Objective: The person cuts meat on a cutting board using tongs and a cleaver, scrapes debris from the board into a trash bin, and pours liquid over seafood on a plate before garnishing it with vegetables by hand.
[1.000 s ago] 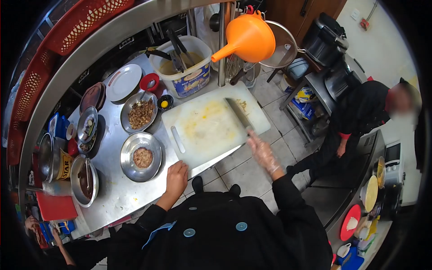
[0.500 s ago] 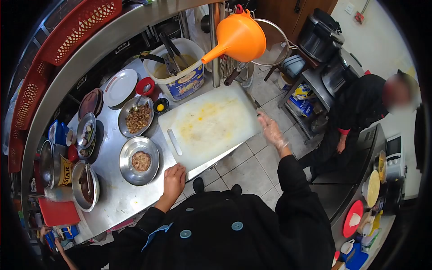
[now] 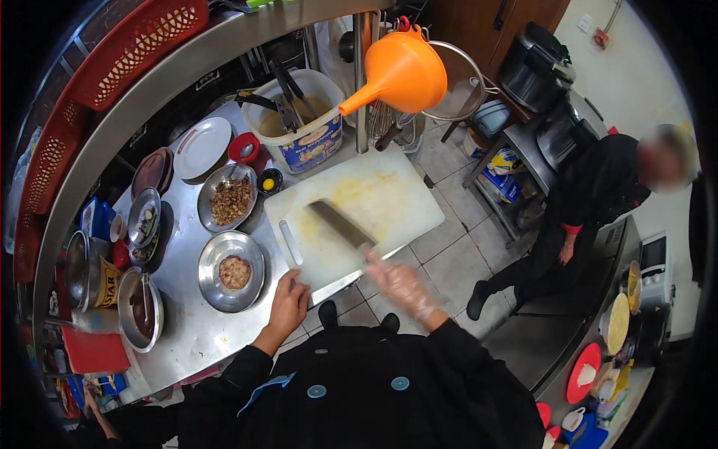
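Gripping knife (image 3: 340,223): our gloved R hand (image 3: 402,286), closed round handle, past near edge of white bd (image 3: 404,187).
Blade: over bd, long axis slanting fwd & to our L; R hand nearer it.
L hand (image 3: 289,305): bare, fingers loosely apart, nothing seen in it, at table (image 3: 183,307) edge nr bd corner.
Dish (image 3: 214,290) w/ patty (image 3: 234,272): on table, L of bd.
Handle: mostly hidden in grip; motion blur, can't tell if blade touches bd.

The gloved right hand (image 3: 400,286) was closed in a grip, its forearm angled inward from the right. The bare left hand (image 3: 290,299) had its fingers bent, thumb apart, its dark-sleeved forearm slanting up.
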Demonstrator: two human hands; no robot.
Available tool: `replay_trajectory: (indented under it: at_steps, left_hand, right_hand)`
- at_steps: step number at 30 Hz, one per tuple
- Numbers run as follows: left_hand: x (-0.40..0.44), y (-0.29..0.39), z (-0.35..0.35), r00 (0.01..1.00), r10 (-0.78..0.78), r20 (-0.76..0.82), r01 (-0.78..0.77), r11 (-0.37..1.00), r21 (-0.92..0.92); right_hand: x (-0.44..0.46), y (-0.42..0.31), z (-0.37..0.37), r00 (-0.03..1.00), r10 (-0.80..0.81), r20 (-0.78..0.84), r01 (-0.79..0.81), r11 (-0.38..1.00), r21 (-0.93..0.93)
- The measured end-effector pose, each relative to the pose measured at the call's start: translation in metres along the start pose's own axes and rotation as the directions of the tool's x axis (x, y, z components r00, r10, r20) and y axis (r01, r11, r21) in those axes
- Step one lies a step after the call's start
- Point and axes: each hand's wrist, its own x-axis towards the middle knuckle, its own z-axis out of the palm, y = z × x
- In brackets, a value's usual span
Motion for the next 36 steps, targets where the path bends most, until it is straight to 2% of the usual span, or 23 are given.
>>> replay_trajectory:
  at_steps: [2, 3, 5, 7, 9, 11, 13, 14, 16, 17, 19, 20, 22, 24, 26, 28, 29, 31, 32, 34, 36]
  left_hand:
    - [0.002, 0.000, -0.005, 0.999, 0.018, 0.043, -0.017, 0.999, -0.027]
    - [0.003, 0.001, -0.007, 0.998, 0.012, 0.067, -0.011, 1.000, -0.021]
    - [0.004, 0.001, -0.008, 0.996, 0.002, 0.090, -0.001, 1.000, -0.015]
    - [0.002, -0.001, -0.008, 0.996, 0.029, 0.087, -0.029, 1.000, 0.005]
    - [0.003, -0.002, -0.007, 0.996, 0.023, 0.091, -0.023, 1.000, 0.004]
    - [0.002, -0.003, -0.008, 0.995, 0.024, 0.094, -0.024, 1.000, 0.007]
    - [0.004, -0.004, -0.009, 0.994, 0.039, 0.102, -0.040, 0.999, 0.007]
    - [0.009, -0.005, -0.013, 0.994, 0.048, 0.101, -0.048, 0.999, 0.003]
    - [0.021, -0.007, -0.028, 0.972, 0.019, 0.236, -0.007, 0.999, -0.050]
    - [0.027, -0.012, -0.028, 0.974, 0.037, 0.222, -0.021, 0.997, -0.071]
    - [0.030, -0.018, -0.029, 0.980, 0.060, 0.191, -0.049, 0.997, -0.061]
    - [0.034, -0.018, -0.029, 0.986, 0.080, 0.148, -0.073, 0.996, -0.052]
    - [0.031, -0.016, -0.025, 0.984, 0.064, 0.164, -0.061, 0.998, -0.022]
    - [0.028, -0.012, -0.026, 0.984, 0.074, 0.164, -0.069, 0.997, -0.036]
    - [0.021, -0.007, -0.019, 0.988, 0.063, 0.140, -0.057, 0.997, -0.048]
    - [0.014, -0.007, -0.014, 0.991, 0.058, 0.120, -0.051, 0.997, -0.062]
    - [0.012, -0.007, -0.012, 0.994, 0.059, 0.092, -0.054, 0.997, -0.061]
    - [0.013, -0.007, -0.010, 0.996, 0.062, 0.065, -0.059, 0.997, -0.057]
    - [0.012, -0.007, -0.010, 0.996, 0.063, 0.065, -0.059, 0.997, -0.054]
    - [0.012, -0.008, -0.012, 0.996, 0.063, 0.068, -0.060, 0.997, -0.048]
    - [0.013, -0.007, -0.013, 0.995, 0.063, 0.074, -0.058, 0.996, -0.066]
  right_hand:
    - [0.009, -0.009, 0.048, 0.954, -0.277, -0.117, 0.283, 0.958, 0.044]
    - [0.021, -0.006, 0.059, 0.954, -0.276, -0.116, 0.283, 0.958, 0.044]
    - [0.043, 0.005, 0.077, 0.899, -0.369, -0.235, 0.375, 0.927, -0.020]
    - [0.069, 0.044, 0.067, 0.885, -0.273, -0.377, 0.268, 0.961, -0.068]
    - [0.069, 0.066, 0.004, 0.946, 0.018, -0.323, -0.034, 0.998, -0.045]
    - [0.086, 0.117, -0.016, 0.838, -0.003, -0.545, 0.051, 0.996, 0.072]
    - [0.091, 0.131, -0.049, 0.828, -0.004, -0.561, 0.179, 0.950, 0.257]
    - [0.096, 0.138, -0.060, 0.824, -0.001, -0.567, 0.176, 0.951, 0.254]
    - [0.103, 0.153, -0.069, 0.871, 0.141, -0.471, 0.087, 0.898, 0.430]
    - [0.101, 0.157, -0.072, 0.870, 0.143, -0.472, 0.086, 0.899, 0.429]
    - [0.097, 0.163, -0.071, 0.841, 0.082, -0.535, 0.087, 0.955, 0.283]
    - [0.091, 0.156, -0.075, 0.840, 0.081, -0.537, 0.087, 0.956, 0.280]
    - [0.053, 0.124, -0.071, 0.869, 0.083, -0.487, 0.054, 0.964, 0.261]
    - [0.027, 0.104, -0.041, 0.867, 0.007, -0.498, 0.118, 0.969, 0.219]
    - [-0.004, 0.076, -0.007, 0.861, -0.170, -0.480, 0.281, 0.945, 0.168]
    - [-0.028, 0.053, 0.027, 0.989, -0.063, -0.132, 0.074, 0.994, 0.083]
    - [-0.039, 0.041, 0.034, 0.989, -0.062, -0.131, 0.073, 0.994, 0.085]
    - [-0.053, 0.024, 0.037, 0.963, -0.269, -0.002, 0.269, 0.961, -0.064]
    - [-0.047, 0.035, 0.043, 0.963, -0.269, -0.003, 0.268, 0.962, -0.060]
    - [-0.023, 0.085, 0.057, 0.827, -0.406, -0.390, 0.438, 0.899, -0.006]
    - [0.005, 0.134, 0.029, 0.889, -0.213, -0.406, 0.224, 0.974, -0.021]
